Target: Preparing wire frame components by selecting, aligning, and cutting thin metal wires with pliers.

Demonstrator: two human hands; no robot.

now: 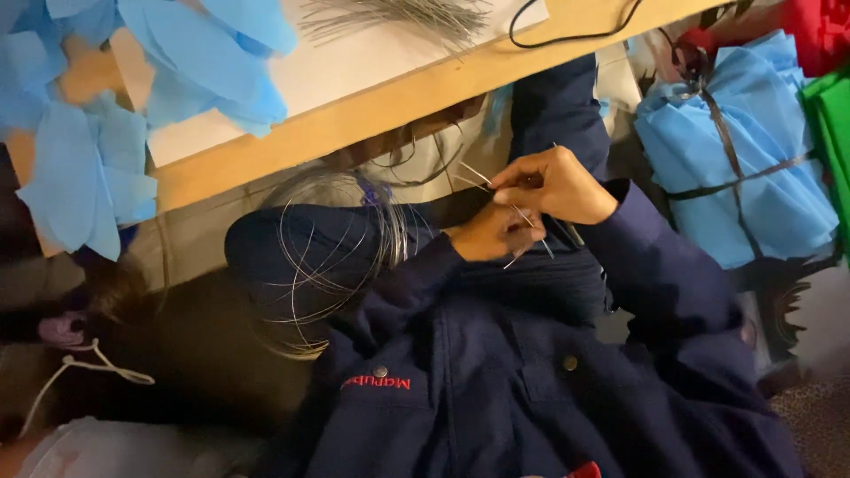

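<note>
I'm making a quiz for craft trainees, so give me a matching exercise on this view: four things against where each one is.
1 coil of thin wire
2 tied blue bundle
3 black cable
4 short wire pieces

a on the wooden tabletop, far edge
b between the left hand and right hand
c over the person's knee
d at the right, strapped

Pairs: 1-c, 2-d, 3-a, 4-b

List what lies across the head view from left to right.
Blue fabric pieces → wire coil → left hand → right hand → tied blue fabric bundle → green fabric.
</note>
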